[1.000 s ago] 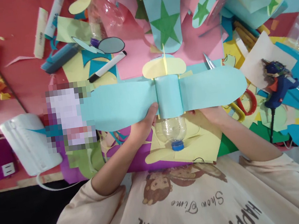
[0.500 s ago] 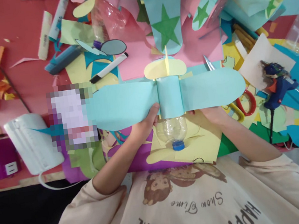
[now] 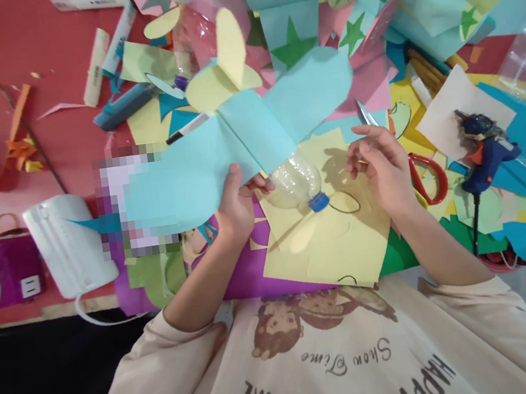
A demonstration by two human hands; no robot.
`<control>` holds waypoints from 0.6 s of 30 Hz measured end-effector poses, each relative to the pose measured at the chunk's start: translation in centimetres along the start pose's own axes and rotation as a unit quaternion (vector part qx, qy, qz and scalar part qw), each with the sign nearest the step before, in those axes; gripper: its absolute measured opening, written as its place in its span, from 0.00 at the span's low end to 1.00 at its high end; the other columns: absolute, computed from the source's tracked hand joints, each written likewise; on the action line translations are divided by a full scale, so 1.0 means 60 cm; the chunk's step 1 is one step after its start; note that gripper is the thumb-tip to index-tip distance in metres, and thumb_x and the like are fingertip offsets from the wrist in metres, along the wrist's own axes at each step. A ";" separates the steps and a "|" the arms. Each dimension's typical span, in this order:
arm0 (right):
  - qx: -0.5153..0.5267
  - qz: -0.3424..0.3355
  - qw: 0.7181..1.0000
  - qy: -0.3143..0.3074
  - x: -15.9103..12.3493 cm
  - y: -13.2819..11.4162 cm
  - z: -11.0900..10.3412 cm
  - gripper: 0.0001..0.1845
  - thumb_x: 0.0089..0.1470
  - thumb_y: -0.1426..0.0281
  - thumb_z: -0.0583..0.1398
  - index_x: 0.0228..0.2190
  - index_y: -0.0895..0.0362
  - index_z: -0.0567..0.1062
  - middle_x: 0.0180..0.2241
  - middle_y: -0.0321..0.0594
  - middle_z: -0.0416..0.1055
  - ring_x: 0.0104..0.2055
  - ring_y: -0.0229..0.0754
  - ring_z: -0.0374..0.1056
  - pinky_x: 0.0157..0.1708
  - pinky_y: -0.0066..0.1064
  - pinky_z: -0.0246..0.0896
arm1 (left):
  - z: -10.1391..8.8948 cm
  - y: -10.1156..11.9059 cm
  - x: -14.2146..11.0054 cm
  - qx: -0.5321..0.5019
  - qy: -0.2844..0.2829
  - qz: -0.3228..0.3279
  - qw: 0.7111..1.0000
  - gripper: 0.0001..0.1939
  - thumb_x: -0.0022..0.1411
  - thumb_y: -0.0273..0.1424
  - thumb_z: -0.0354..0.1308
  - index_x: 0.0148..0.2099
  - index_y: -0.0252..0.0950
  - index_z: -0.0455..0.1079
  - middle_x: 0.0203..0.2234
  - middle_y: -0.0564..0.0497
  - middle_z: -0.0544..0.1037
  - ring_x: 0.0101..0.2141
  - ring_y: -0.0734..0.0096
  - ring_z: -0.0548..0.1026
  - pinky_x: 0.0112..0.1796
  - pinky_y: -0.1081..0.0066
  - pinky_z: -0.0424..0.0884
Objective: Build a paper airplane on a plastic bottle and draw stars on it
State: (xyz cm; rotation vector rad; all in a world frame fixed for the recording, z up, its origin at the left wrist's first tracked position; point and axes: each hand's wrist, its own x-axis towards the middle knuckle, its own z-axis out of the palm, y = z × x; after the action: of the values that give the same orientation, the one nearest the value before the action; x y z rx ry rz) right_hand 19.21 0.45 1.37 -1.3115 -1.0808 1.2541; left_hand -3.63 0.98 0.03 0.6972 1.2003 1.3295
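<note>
A toy plane made from a clear plastic bottle with a blue cap is held up over the table. Light blue paper wraps its body and forms two wings; pale yellow tail fins stand at the far end. My left hand grips it where the left wing meets the body, thumb on top. To the right of the bottle, my right hand is in the air, holding nothing, its fingers apart and loosely curled. Beneath both lies yellow paper with drawn outlines.
Red-handled scissors lie right of my right hand, with a blue glue gun beyond. Star-decorated blue paper pieces fill the far side. At left are a white power bank-like box, markers and orange scraps.
My right hand has let go of the plane and moved up and right. The plane has turned in my left hand, its tail swinging left and its cap right.
</note>
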 end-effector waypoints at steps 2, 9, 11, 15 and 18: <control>-0.042 -0.038 0.998 0.009 0.000 -0.003 -0.006 0.09 0.59 0.62 0.59 0.42 0.49 0.73 0.32 0.33 0.73 0.30 0.35 0.71 0.28 0.29 0.69 | -0.003 -0.002 0.006 -0.025 0.015 0.017 0.999 0.25 0.53 0.53 0.64 0.22 0.36 0.68 0.16 0.54 0.69 0.21 0.74 0.74 0.26 0.73 0.70; -0.363 -0.161 0.918 0.005 0.010 0.002 -0.033 0.09 0.58 0.70 0.58 0.42 0.50 0.74 0.42 0.40 0.77 0.48 0.47 0.72 0.52 0.46 0.67 | -0.013 -0.017 0.016 -0.037 -0.083 0.039 0.995 0.21 0.58 0.51 0.62 0.43 0.40 0.75 0.44 0.49 0.78 0.51 0.62 0.76 0.54 0.66 0.70; -0.416 -0.190 0.889 0.006 0.012 0.008 -0.036 0.12 0.58 0.69 0.58 0.45 0.50 0.72 0.45 0.43 0.76 0.51 0.50 0.70 0.53 0.50 0.65 | -0.016 -0.019 0.017 -0.012 -0.148 0.014 0.989 0.22 0.56 0.44 0.67 0.51 0.45 0.72 0.52 0.51 0.76 0.56 0.62 0.72 0.59 0.64 0.65; -0.429 -0.244 0.868 0.048 0.006 0.008 -0.035 0.14 0.60 0.64 0.57 0.48 0.51 0.69 0.48 0.46 0.73 0.52 0.52 0.68 0.52 0.50 0.65 | -0.018 -0.003 0.011 0.058 -0.330 -0.080 0.939 0.22 0.60 0.43 0.64 0.53 0.40 0.74 0.44 0.44 0.81 0.46 0.60 0.79 0.50 0.62 0.73; -0.413 -0.233 0.879 0.043 0.000 0.000 -0.031 0.07 0.61 0.63 0.55 0.35 0.51 0.71 0.34 0.41 0.74 0.39 0.47 0.71 0.41 0.43 0.67 | -0.019 0.033 -0.003 0.129 -0.478 -0.125 0.860 0.20 0.61 0.46 0.62 0.47 0.38 0.78 0.43 0.41 0.82 0.46 0.57 0.80 0.46 0.63 0.76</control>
State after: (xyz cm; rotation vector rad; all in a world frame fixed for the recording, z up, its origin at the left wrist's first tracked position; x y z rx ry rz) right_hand 21.09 0.31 1.35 -1.5461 -1.8402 0.3433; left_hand -5.33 0.87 1.54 1.1630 0.5996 0.4504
